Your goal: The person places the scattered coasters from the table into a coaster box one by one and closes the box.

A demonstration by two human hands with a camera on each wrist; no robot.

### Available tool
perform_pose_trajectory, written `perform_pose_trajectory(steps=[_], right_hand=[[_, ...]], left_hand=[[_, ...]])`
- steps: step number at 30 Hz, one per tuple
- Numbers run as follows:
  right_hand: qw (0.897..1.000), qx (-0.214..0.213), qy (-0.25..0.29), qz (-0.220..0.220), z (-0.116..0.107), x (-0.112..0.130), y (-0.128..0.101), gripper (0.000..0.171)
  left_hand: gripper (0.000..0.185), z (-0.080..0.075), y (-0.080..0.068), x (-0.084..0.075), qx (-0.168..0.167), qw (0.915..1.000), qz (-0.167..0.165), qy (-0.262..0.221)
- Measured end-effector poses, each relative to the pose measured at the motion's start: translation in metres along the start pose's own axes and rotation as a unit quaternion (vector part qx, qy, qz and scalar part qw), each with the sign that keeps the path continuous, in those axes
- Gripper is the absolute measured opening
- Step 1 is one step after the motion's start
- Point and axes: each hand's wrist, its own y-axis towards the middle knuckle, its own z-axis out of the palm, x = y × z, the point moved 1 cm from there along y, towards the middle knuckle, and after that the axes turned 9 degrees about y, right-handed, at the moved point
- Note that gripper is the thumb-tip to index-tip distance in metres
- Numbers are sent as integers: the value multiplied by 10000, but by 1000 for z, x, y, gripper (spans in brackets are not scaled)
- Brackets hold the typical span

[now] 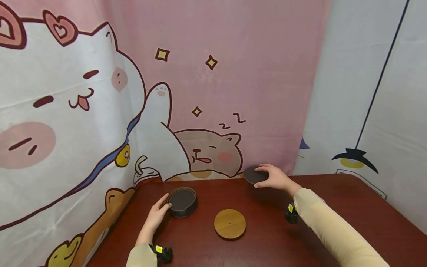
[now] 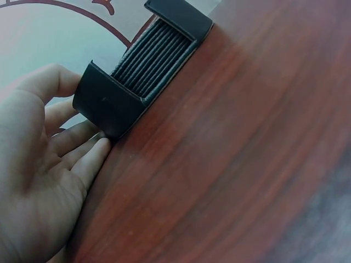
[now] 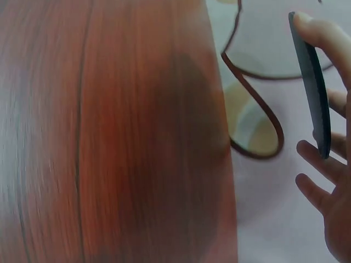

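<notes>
A round black coaster holder (image 1: pixel 181 209) stands on the table at the left. Through the gap in its wall, the left wrist view shows a stack of thin dark coasters (image 2: pixel 156 57). My left hand (image 1: pixel 156 213) holds the near left side of the holder, thumb and fingers at its wall. My right hand (image 1: pixel 275 178) grips a single round dark coaster (image 1: pixel 252 175) by its edge, raised near the table's far edge. In the right wrist view this coaster (image 3: pixel 311 82) appears edge-on, with the thumb at one end and fingers behind it.
A round wooden disc (image 1: pixel 230 222) with a small dark dot at its centre lies on the table between the hands. The reddish-brown table (image 1: pixel 267 237) ends at a cartoon-printed cloth (image 1: pixel 267 92) hanging behind and to the left.
</notes>
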Motion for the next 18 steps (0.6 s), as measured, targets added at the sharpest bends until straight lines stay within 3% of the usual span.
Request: perform_pose_trajectory(steps=[18], right_hand=[[9933,997,458,-367,92,75,53,68]], left_hand=[[54,0,3,2,-115,9998,-48,169]])
